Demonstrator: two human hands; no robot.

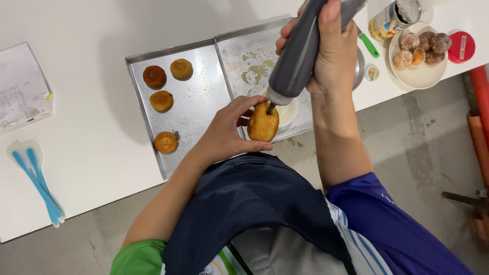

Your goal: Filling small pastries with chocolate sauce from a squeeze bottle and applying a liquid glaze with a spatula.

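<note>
Four doughnuts [162, 101] wait on the tray [201, 109]. Left hand [226, 130] fingers pinch one doughnut [263, 124]; right hand [333, 56] grips the squeeze bottle [298, 53], nozzle seemingly inside. Coated ones fill the plate [418, 76].

I see a golden-brown bun [263, 122] under a dark grey bottle [300, 48] with a pale cap. Four darker brown buns [162, 101] lie on the left silver tray [196, 109] (its right neighbour is smeared yellowish). Far right, a cream plate [420, 76] carries brown, sugar-white balls [422, 46], with a red lid [461, 47] beside it. Two blue-and-clear spatulas [38, 178] lie near left on the white table [91, 147].
</note>
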